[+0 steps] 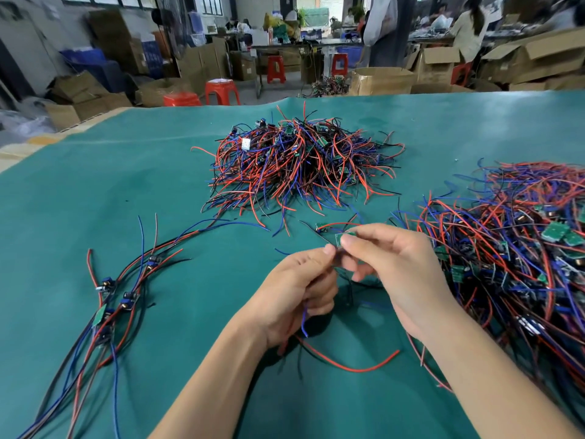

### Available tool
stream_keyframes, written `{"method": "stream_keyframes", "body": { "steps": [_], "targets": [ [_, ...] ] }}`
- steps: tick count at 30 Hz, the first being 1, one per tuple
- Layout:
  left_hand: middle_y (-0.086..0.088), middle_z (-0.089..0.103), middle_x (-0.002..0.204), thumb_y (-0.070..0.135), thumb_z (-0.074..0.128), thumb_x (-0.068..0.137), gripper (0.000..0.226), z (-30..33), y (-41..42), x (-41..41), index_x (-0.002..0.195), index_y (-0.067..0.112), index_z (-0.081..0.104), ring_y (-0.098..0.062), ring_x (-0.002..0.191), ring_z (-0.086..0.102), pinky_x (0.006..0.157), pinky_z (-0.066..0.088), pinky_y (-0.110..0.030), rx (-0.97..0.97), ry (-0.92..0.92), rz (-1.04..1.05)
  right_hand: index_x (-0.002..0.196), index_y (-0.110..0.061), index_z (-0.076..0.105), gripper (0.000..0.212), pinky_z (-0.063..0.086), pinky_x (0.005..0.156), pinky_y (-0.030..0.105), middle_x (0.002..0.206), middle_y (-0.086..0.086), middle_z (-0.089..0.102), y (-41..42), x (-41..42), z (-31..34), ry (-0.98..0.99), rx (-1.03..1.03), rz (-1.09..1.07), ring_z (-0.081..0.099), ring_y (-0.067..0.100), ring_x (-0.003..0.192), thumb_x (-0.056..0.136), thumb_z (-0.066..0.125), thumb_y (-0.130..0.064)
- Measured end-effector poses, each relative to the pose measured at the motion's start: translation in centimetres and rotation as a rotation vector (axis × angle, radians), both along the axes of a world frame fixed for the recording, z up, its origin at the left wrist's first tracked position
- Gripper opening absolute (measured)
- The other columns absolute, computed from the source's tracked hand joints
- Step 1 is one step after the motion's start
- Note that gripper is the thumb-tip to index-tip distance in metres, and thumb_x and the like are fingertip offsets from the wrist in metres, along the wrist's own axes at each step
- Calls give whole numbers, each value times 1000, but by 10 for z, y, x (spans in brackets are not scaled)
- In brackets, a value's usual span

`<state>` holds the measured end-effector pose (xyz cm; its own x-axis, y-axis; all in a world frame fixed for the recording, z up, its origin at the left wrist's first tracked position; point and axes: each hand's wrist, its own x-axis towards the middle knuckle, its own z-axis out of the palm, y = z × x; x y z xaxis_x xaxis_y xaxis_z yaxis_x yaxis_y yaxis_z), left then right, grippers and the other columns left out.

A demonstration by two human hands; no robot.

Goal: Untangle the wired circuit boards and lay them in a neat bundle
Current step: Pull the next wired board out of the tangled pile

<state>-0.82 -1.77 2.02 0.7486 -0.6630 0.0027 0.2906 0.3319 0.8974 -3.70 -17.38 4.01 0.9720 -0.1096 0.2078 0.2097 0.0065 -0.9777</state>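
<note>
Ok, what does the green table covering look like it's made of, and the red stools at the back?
The green table covering looks like a matte, flexible sheet, perhaps rubber or vinyl: its far edge ripples and it shows only a dull sheen. The red stools look like moulded plastic: uniform glossy colour, rounded one-piece legs. Neither can be confirmed by sight alone.

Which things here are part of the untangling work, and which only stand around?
Part of the job:
- small circuit board, pinched by left hand and right hand
- tangled pile
- right pile
- laid-out bundle
- green mat

Lying about:
- red stools
- cardboard boxes
- blue crates
</note>
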Motion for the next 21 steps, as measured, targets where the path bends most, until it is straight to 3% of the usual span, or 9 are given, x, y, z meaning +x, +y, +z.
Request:
{"method": "stream_keyframes", "body": {
  "steps": [5, 8, 13, 18, 21],
  "targets": [
    [5, 25, 48, 23, 57, 95, 15, -6, 1, 0, 85, 15, 63, -9, 43, 18, 46, 16, -24, 14, -43, 114, 82, -20, 78, 13, 46, 51, 22, 66, -4, 69, 1, -2, 1, -46, -217, -89, 56, 8, 54, 73, 80, -30],
    [4, 36, 46, 25, 61, 92, 14, -6, 2, 1, 84, 16, 67, -11, 45, 29, 51, 30, -24, 65, -81, 141, 83, -22, 80, 5, 44, 47, 19, 58, -2, 64, 1, -2, 0, -57, -204, -71, 52, 10, 47, 80, 84, -20],
    [-1, 52, 56, 23, 57, 95, 21, -3, 5, 1, 91, 5, 66, -13, 55, 45, 59, 43, -21, 108, -127, 94, 81, -18, 80, 14, 45, 46, 21, 60, 6, 69, 1, -2, 1, -70, -139, -108, 61, 14, 52, 87, 78, -5],
    [0, 47, 56, 20, 59, 97, 18, -2, 3, -2, 88, 10, 71, -13, 56, 44, 59, 43, -19, 119, -154, 45, 77, -24, 79, 21, 47, 47, 21, 60, 6, 70, -2, 1, 3, -125, -108, -197, 62, 19, 48, 86, 79, -4],
    [0, 51, 55, 17, 59, 95, 18, -1, 3, -2, 85, 12, 73, -11, 54, 47, 58, 43, -19, 130, -163, 14, 79, -22, 78, 19, 49, 49, 20, 61, -1, 70, -11, 4, 6, -140, -30, -335, 60, 11, 48, 86, 79, -4]
  ]
}}
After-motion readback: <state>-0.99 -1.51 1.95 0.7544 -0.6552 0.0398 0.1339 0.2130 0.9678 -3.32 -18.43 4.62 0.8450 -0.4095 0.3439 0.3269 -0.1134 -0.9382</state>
